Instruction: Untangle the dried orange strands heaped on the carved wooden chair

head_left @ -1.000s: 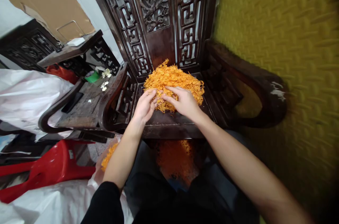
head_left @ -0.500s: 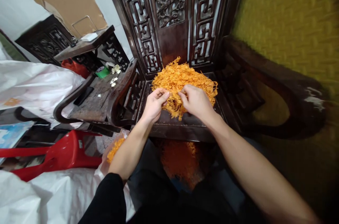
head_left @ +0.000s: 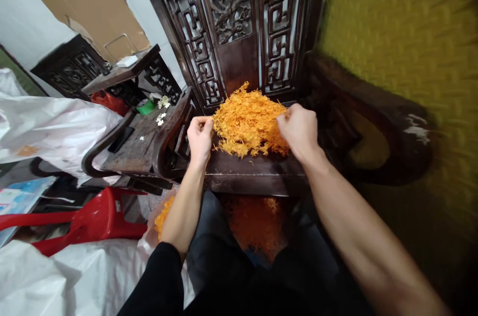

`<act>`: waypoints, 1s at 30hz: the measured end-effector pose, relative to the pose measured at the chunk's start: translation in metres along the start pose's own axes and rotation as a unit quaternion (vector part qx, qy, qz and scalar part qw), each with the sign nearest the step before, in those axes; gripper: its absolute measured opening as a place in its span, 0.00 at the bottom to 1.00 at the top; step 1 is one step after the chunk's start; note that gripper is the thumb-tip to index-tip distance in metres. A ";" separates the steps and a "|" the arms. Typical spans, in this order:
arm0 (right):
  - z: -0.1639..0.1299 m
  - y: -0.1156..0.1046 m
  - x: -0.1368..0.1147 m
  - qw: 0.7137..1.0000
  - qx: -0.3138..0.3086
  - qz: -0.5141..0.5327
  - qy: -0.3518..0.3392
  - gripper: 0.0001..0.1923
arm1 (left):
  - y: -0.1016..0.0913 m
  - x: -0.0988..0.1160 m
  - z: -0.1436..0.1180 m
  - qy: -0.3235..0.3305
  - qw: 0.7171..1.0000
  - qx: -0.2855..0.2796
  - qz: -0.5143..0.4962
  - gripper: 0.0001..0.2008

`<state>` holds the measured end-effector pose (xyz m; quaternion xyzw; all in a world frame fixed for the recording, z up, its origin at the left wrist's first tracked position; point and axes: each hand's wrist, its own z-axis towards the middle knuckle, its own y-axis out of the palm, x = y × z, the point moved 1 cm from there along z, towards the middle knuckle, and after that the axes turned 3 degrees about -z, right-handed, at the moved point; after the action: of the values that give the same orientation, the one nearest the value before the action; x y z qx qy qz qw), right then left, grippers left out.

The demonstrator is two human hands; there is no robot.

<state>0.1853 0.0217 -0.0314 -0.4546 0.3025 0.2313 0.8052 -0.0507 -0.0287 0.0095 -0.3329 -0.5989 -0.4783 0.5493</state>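
Both hands have drawn apart since the earlier frames, from the front middle of the orange heap out to its two sides. At the bottom of the frame, dark-clothed legs fill the middle, with a white sack (head_left: 45,276) at lower left and a red plastic stool (head_left: 85,219) just above it. Between the knees, low in the centre, more orange strands (head_left: 257,221) lie under the seat edge, and a small bag of them (head_left: 162,216) sits beside the left forearm.

Further up, the left hand (head_left: 199,137) is at the heap's left edge, its fingers curled closed and pinching strands there. The right hand (head_left: 298,129) is at the heap's right edge, fist-like, fingers closed into the strands. Between them, at frame centre, the heap of orange shredded strands (head_left: 248,121) rests on the seat of a dark carved wooden chair (head_left: 257,171), close to its backrest.

Left of centre, a second dark chair seat (head_left: 138,144) adjoins it, with small white flowers (head_left: 161,116) scattered on it. Beyond, at upper left, a cardboard sheet (head_left: 74,2) leans on the white wall; a blurred yellow textured surface (head_left: 403,32) fills the right side.
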 end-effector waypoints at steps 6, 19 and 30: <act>-0.021 -0.030 -0.015 0.977 -0.059 0.169 -0.118 0.09 | 0.001 -0.009 0.004 -0.100 0.992 -0.061 -0.054 0.12; -0.050 0.004 -0.044 0.940 -0.076 -0.007 -0.334 0.20 | 0.041 -0.023 -0.017 -0.142 0.982 -0.043 -0.118 0.13; -0.062 -0.018 -0.051 0.944 -0.127 0.224 -0.207 0.10 | 0.002 -0.013 0.034 -0.132 0.962 -0.057 -0.234 0.08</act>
<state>0.1441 -0.0458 -0.0102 -0.4155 0.1917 0.5312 0.7131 -0.0587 0.0056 -0.0007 -0.2746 -0.6988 -0.5789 0.3181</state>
